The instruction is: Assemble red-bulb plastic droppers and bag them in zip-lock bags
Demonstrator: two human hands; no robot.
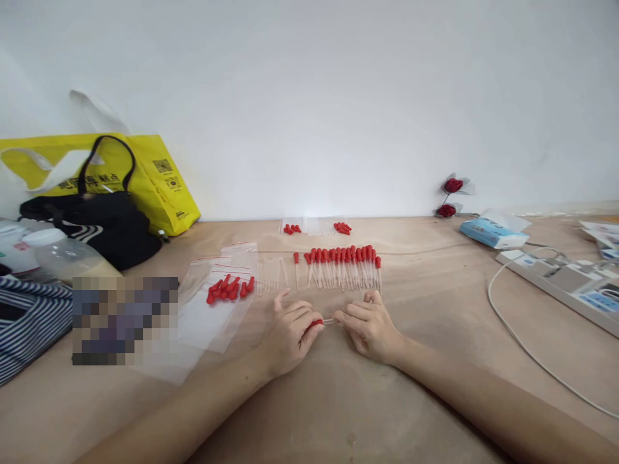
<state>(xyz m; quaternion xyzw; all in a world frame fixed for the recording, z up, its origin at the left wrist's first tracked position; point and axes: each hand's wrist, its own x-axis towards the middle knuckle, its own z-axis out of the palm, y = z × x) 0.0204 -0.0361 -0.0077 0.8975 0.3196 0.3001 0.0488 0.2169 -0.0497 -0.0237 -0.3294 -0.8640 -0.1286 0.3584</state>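
Between my hands, low over the table, is a red rubber dropper bulb (315,323) with a clear glass tube (329,321) running to the right from it. My left hand (293,332) pinches the bulb; my right hand (365,325) grips the far end of the tube, which its fingers hide. Just beyond stands a row of droppers (343,264), laid side by side with red bulbs away from me. Left of the row lie bare glass tubes (271,274). A pile of loose red bulbs (229,289) rests on clear zip bags (213,328).
Near the wall lie more red bulbs (342,228) and tubes in bags. A yellow bag (164,187), a black bag (111,225) and a plastic bottle (72,254) crowd the left. On the right are a tissue pack (493,232), a power strip (561,283) and its cable.
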